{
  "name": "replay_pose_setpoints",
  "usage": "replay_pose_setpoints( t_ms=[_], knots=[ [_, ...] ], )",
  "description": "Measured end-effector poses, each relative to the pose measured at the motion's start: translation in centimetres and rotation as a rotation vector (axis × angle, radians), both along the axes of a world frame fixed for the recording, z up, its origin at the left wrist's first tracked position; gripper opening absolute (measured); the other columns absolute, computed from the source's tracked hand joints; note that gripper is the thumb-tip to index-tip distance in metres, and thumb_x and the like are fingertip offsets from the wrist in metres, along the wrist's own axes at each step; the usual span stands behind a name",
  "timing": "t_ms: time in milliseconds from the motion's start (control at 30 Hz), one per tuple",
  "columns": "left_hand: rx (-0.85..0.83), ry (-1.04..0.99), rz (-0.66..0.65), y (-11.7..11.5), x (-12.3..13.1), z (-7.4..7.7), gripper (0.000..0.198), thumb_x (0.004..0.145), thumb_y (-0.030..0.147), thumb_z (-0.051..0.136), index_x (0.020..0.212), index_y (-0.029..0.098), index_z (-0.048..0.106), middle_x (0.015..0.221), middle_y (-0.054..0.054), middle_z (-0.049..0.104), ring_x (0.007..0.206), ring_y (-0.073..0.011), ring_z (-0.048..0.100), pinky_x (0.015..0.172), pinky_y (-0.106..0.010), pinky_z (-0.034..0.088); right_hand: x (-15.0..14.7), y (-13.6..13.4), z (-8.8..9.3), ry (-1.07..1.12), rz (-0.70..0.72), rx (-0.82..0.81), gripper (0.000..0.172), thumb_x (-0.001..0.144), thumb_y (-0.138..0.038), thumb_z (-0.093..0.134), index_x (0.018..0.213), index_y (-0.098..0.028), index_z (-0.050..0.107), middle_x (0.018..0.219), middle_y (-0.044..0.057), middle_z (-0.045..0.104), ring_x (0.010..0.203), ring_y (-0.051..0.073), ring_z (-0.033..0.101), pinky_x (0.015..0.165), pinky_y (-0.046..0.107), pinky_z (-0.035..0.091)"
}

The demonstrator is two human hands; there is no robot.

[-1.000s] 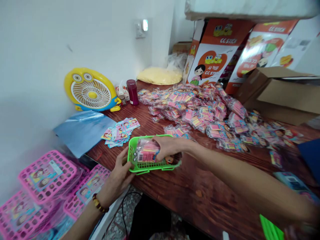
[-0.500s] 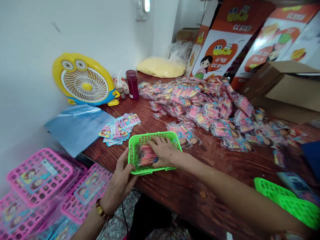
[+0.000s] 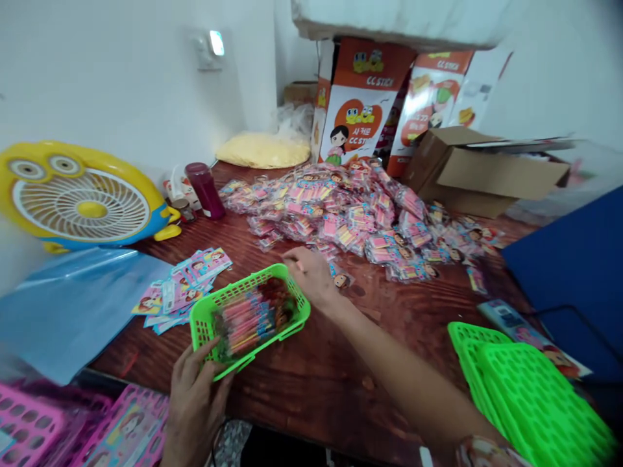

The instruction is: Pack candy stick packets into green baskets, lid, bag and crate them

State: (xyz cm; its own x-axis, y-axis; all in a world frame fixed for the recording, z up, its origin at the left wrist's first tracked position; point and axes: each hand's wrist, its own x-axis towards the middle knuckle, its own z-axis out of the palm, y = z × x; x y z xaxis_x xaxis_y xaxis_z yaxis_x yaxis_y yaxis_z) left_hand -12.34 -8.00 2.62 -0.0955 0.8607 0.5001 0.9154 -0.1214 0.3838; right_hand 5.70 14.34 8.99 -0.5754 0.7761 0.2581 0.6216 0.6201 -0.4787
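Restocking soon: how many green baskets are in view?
3 visible. One basket, holding packets, is gripped at its near corner by the left hand. A stacked pair lies at lower right; more may be nested inside it.

Legible print: "CC STICK" on the front orange-and-white carton (image 3: pixel 363 97), top band and circle; repeated on the second carton (image 3: pixel 433 91) behind it. Korean lettering unreadable.

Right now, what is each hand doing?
Left hand: gripping the green basket by its near corner.
Right hand: open, empty, beside the basket's far rim.
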Motion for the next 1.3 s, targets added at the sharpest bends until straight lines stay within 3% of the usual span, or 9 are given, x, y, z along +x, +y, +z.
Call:
replay_pose_setpoints(
  t_ms=[133,300,567,700,833,900,1033,1167,1300],
  knots=[
    [-0.015,-0.034,0.051,0.0,0.4,0.0,0.004,0.089,0.022,0.054,0.085,0.024,0.054,0.121,-0.01,0.054,0.111,-0.0315,0.049,0.097,-0.057,0.04,2.0,2.5,-3.6,-0.256,-0.298,-0.132,0.041,0.095,-0.043,0.042,0.127,-0.023,0.057,0.139,0.012,0.051,0.131,0.033,0.038,0.102,0.059,0.031],
    [-0.003,0.014,0.071,-0.4,0.0,-0.5,0.004,0.089,0.028,0.053,0.086,0.025,0.053,0.12,-0.011,0.054,0.109,-0.0319,0.049,0.093,-0.057,0.041,5.0,2.5,-6.8,-0.405,-0.095,-0.082,0.063,0.09,-0.056,0.046,0.148,-0.032,0.033,0.156,0.009,0.029,0.143,0.034,0.015,0.106,0.069,0.015],
    [0.001,0.077,0.178,3.4,0.7,-0.5,0.015,0.091,0.034,0.052,0.084,0.021,0.054,0.116,-0.014,0.057,0.111,-0.0323,0.052,0.096,-0.057,0.042,16.2,-0.8,-5.8,-0.423,0.318,-0.15,0.07,0.084,-0.046,0.059,0.148,-0.032,0.035,0.158,0.007,0.027,0.144,0.028,0.018,0.113,0.056,0.013],
    [0.064,0.045,0.206,6.5,1.9,0.6,0.016,0.091,0.029,0.054,0.102,0.018,0.057,0.133,-0.015,0.049,0.127,-0.0352,0.044,0.101,-0.06,0.039,19.1,-2.9,-4.2,-0.334,0.251,-0.177,0.064,0.085,-0.039,0.06,0.145,-0.03,0.04,0.154,0.007,0.034,0.141,0.027,0.026,0.113,0.052,0.016],
    [0.16,0.043,0.245,6.8,5.5,1.6,0.048,0.087,0.026,0.059,0.133,0.025,0.045,0.152,-0.011,0.029,0.141,-0.0389,0.025,0.111,-0.066,0.022,19.4,-5.1,-2.4,-0.271,-0.219,-0.175,0.032,0.095,-0.036,0.046,0.118,-0.02,0.062,0.12,0.01,0.064,0.113,0.023,0.055,0.098,0.042,0.035],
    [0.12,0.032,0.119,6.6,8.2,1.5,0.045,0.086,0.023,0.061,0.129,0.026,0.049,0.15,-0.011,0.033,0.14,-0.0382,0.027,0.111,-0.063,0.023,18.3,-6.6,-2.5,-0.392,-0.307,-0.194,0.033,0.092,-0.047,0.051,0.1,-0.018,0.065,0.105,0.011,0.068,0.103,0.027,0.059,0.092,0.044,0.037],
    [-0.071,-0.058,-0.172,8.1,13.1,0.3,0.029,0.089,0.021,0.054,0.116,0.028,0.059,0.132,-0.008,0.053,0.132,-0.0328,0.036,0.105,-0.055,0.033,15.6,-9.8,-4.3,-0.547,-0.351,-0.177,0.046,0.077,-0.055,0.069,0.101,-0.016,0.061,0.103,0.013,0.066,0.099,0.031,0.058,0.088,0.045,0.036],
    [-0.345,-0.187,-0.143,12.3,14.9,-1.1,0.034,0.091,0.034,0.05,0.122,0.023,0.057,0.116,-0.011,0.059,0.106,-0.029,0.049,0.09,-0.048,0.041,15.2,-11.3,-5.3,-0.479,-0.26,-0.175,0.03,0.083,-0.04,0.068,0.101,-0.018,0.059,0.107,0.011,0.065,0.102,0.029,0.056,0.085,0.04,0.036],
    [-0.431,-0.197,-0.152,15.3,14.7,-1.8,0.014,0.088,0.03,0.053,0.09,0.021,0.064,0.093,-0.008,0.063,0.094,-0.0271,0.049,0.084,-0.045,0.039,15.7,-10.3,-5.2,-0.367,-0.107,-0.165,0.027,0.085,-0.025,0.065,0.109,-0.018,0.056,0.107,0.008,0.067,0.1,0.024,0.057,0.09,0.038,0.033]
  ],
)
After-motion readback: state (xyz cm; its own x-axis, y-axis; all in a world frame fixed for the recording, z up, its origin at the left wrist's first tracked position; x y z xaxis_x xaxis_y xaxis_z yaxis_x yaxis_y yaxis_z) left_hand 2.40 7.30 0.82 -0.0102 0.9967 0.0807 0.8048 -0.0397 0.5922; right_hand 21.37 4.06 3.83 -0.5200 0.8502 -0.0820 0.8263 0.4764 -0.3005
